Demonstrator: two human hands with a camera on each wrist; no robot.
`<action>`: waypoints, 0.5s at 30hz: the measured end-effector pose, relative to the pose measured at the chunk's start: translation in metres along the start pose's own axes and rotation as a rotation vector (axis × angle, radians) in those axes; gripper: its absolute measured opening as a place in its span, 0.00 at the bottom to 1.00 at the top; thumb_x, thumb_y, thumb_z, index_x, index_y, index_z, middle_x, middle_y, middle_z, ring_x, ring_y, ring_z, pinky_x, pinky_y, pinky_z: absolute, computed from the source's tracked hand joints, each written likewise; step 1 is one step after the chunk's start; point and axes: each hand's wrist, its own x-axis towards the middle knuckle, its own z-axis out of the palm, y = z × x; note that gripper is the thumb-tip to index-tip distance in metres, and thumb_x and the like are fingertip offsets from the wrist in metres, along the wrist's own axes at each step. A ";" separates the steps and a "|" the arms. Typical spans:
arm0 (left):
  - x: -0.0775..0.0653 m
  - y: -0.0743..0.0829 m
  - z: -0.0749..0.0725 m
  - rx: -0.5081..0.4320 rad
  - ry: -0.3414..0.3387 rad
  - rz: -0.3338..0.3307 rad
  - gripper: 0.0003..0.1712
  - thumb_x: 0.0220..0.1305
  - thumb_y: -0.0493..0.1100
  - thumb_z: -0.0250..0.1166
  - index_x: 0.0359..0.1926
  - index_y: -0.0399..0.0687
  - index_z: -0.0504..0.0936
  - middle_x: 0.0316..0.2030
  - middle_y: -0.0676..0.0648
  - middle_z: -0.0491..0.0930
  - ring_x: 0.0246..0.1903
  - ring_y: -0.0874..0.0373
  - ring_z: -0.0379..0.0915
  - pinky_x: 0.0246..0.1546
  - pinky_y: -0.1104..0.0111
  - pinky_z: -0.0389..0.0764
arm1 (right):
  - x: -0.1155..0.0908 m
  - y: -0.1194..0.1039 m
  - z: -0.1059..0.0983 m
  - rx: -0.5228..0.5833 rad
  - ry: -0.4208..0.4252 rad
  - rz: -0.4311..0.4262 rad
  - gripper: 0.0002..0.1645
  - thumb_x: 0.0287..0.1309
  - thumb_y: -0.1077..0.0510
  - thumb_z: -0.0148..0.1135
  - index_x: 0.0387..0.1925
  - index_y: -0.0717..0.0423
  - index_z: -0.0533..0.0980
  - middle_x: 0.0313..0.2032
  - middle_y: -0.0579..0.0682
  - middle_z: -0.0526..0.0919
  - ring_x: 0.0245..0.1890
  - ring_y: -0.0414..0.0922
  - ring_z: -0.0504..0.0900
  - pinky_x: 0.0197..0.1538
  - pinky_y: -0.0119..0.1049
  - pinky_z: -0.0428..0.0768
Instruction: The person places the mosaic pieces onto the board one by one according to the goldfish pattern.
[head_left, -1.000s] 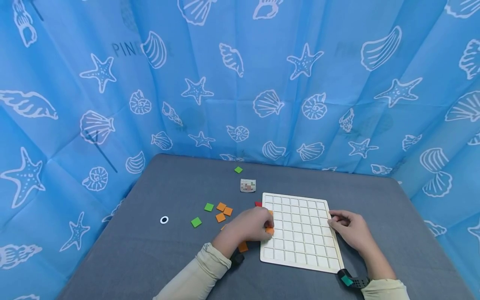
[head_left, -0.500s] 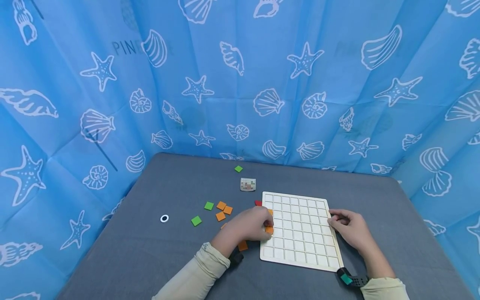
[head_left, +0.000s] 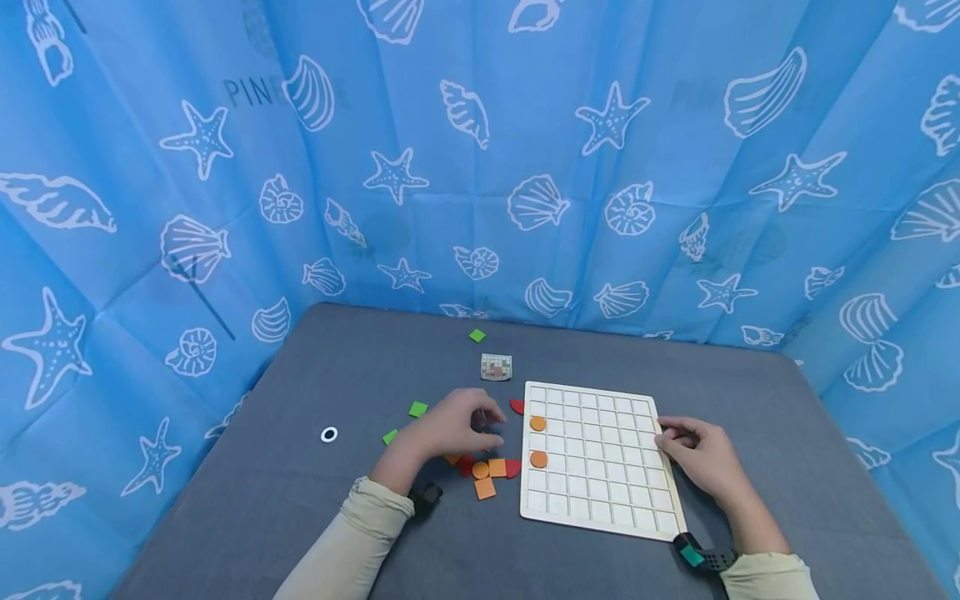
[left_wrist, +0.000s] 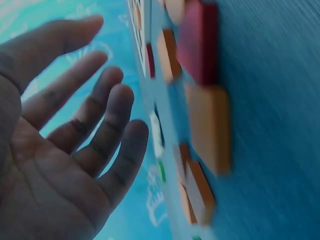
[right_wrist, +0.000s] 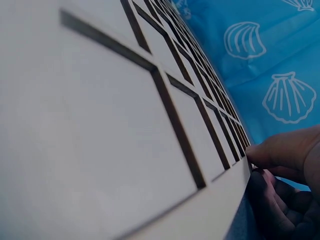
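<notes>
1. A pale gridded board (head_left: 600,469) is lying at the centre-right of a gray table (head_left: 600,340), with two orange discs (head_left: 537,423) sitting in its left column, one farther than the other.
2. The right hand (head_left: 701,457) is gripping the board's right edge, the thumb pressing near the rim and the fingers curling against it.
3. The left hand (head_left: 450,423) is hovering left of the board, thumb and fingers spreading wide apart, palm bare.
4. Orange squares (head_left: 485,488), a loose orange disc (head_left: 481,471) and red pieces (head_left: 513,468) are lying just nearer than that hand.
5. Green squares (head_left: 417,409) are resting farther left, one at the far side beyond a small printed card (head_left: 497,367).
6. A white ring (head_left: 328,434) is lying far left; a blue seashell curtain (head_left: 480,167) is hanging behind.
</notes>
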 end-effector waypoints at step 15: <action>-0.015 -0.018 -0.006 -0.075 -0.203 -0.075 0.11 0.58 0.41 0.81 0.43 0.51 0.91 0.38 0.56 0.85 0.37 0.61 0.78 0.39 0.71 0.80 | 0.000 -0.002 0.001 -0.025 0.001 0.004 0.24 0.70 0.59 0.66 0.62 0.69 0.80 0.43 0.57 0.84 0.34 0.38 0.76 0.34 0.31 0.75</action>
